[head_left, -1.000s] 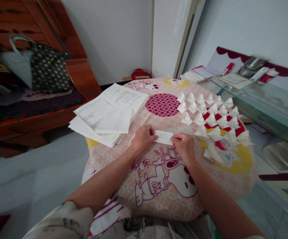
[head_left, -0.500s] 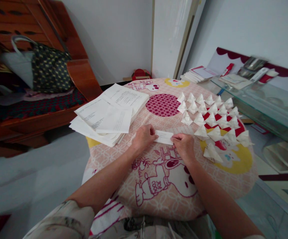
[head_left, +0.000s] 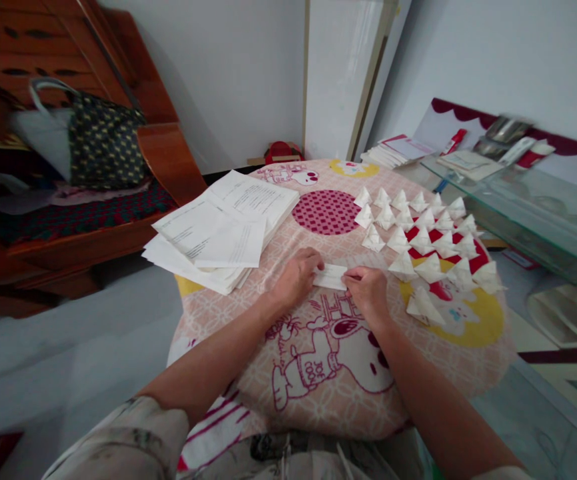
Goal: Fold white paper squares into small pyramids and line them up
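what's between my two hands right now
A folded paper strip, one end in the left hand, the other in the right hand; head view shows it.

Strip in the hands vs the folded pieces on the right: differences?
1. The strip is a flat, narrow rectangle; the folded pieces are raised triangular shapes.
2. The strip is held at its ends by the left hand and right hand; the folded pieces lie untouched in rows.
3. There is one strip and many folded pieces.
Both are white paper on the tablecloth.

white paper strip (head_left: 330, 276), pink cartoon-print cloth (head_left: 318, 373) with a maroon checked circle (head_left: 325, 212), white folded triangles (head_left: 421, 240)
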### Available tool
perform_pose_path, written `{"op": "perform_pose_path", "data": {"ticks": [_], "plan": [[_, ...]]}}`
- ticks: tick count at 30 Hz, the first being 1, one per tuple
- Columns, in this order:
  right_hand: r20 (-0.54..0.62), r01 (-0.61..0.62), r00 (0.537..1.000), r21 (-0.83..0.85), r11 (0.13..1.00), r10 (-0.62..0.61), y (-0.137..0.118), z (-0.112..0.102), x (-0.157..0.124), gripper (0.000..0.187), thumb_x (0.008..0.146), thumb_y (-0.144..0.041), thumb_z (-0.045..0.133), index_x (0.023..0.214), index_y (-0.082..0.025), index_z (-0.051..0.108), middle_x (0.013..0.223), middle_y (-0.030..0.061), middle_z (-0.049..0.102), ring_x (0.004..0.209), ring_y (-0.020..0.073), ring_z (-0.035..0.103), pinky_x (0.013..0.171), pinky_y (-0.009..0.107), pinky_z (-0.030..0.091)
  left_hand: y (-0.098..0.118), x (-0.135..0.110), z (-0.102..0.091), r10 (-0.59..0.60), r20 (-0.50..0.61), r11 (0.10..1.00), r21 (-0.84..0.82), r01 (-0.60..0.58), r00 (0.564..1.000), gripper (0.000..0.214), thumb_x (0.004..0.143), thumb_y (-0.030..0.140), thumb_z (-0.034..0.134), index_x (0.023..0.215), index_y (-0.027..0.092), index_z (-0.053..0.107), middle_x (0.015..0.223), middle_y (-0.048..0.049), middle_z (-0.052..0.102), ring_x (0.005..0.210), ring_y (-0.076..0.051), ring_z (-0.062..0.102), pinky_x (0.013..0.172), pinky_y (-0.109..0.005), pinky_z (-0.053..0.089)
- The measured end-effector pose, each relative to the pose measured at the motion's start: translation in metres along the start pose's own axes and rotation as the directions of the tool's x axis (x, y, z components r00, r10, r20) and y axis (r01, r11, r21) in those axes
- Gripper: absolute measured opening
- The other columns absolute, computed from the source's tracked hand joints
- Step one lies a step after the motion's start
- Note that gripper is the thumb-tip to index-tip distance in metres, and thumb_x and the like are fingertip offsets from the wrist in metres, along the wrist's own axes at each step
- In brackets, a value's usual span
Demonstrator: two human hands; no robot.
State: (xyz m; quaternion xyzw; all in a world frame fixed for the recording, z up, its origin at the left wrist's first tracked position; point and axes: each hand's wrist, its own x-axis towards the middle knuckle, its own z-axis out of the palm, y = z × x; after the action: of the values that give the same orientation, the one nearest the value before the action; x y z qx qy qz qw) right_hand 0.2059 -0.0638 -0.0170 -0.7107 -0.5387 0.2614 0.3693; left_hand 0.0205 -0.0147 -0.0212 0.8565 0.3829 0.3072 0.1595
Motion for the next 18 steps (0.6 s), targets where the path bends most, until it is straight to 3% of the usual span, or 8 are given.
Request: {"op": "perform_pose_path", "data": {"ticks": [3,6,10,13,18], "plan": [[-0.003,0.023,1.000,-0.026,0.999,-0.024,0.0007,0.0000,0.0010,0.017,0.074,-0.024,0.060,0.074,-0.017,0.075,0.057,0.0033,0.068,0.053,0.0182,0.065,0.052,0.025,0.043,-0.0034,0.0006,0.0025,0.122,0.099,0.989,-0.098,-0.113,0.988,0.031,0.080,-0.004,0.047,0.091,0.014,0.070,0.101,-0.0088,0.069,0.094,-0.018,0.065,0.085,-0.030,0.052],[-0.004,0.042,0.999,-0.048,0.998,-0.042,0.0017,0.0007,0.0018,0.016,0.074,-0.023,0.060,0.074,-0.017,0.074,0.063,0.0045,0.071,0.056,0.0185,0.066,0.054,0.026,0.043,-0.0038,-0.0010,0.0017,0.157,0.139,0.984,-0.108,-0.143,0.978,0.036,0.083,-0.002,0.047,0.101,0.014,0.073,0.107,-0.0096,0.071,0.100,-0.019,0.066,0.090,-0.031,0.052],[-0.018,0.056,0.998,-0.091,0.994,-0.058,-0.0002,0.0015,0.0022,0.013,0.074,-0.021,0.060,0.072,-0.018,0.073,0.065,0.0047,0.071,0.060,0.0185,0.065,0.056,0.026,0.042,-0.0017,-0.0023,-0.0011,0.048,0.135,0.991,-0.128,-0.030,0.990,0.025,0.088,0.008,0.054,0.099,0.016,0.076,0.108,-0.0087,0.072,0.099,-0.019,0.068,0.091,-0.031,0.053],[-0.016,0.084,0.996,-0.112,0.990,-0.086,-0.0026,0.0003,0.0029,0.010,0.073,-0.019,0.061,0.070,-0.019,0.071,0.063,0.0041,0.070,0.059,0.0175,0.063,0.057,0.026,0.042,-0.0001,-0.0009,-0.0022,-0.063,0.136,0.989,-0.121,0.080,0.989,0.020,0.084,0.012,0.064,0.098,0.017,0.077,0.104,-0.0066,0.073,0.097,-0.019,0.068,0.091,-0.031,0.053],[-0.006,0.043,0.999,-0.033,0.999,-0.043,-0.0053,-0.0084,0.0038,0.007,0.071,-0.022,0.064,0.069,-0.020,0.071,0.058,0.0017,0.067,0.053,0.0168,0.060,0.054,0.027,0.043,0.0017,0.0007,-0.0023,-0.109,0.188,0.987,-0.093,0.129,0.976,0.026,0.080,0.012,0.068,0.102,0.020,0.078,0.110,-0.0044,0.072,0.099,-0.019,0.068,0.093,-0.032,0.052]]}}
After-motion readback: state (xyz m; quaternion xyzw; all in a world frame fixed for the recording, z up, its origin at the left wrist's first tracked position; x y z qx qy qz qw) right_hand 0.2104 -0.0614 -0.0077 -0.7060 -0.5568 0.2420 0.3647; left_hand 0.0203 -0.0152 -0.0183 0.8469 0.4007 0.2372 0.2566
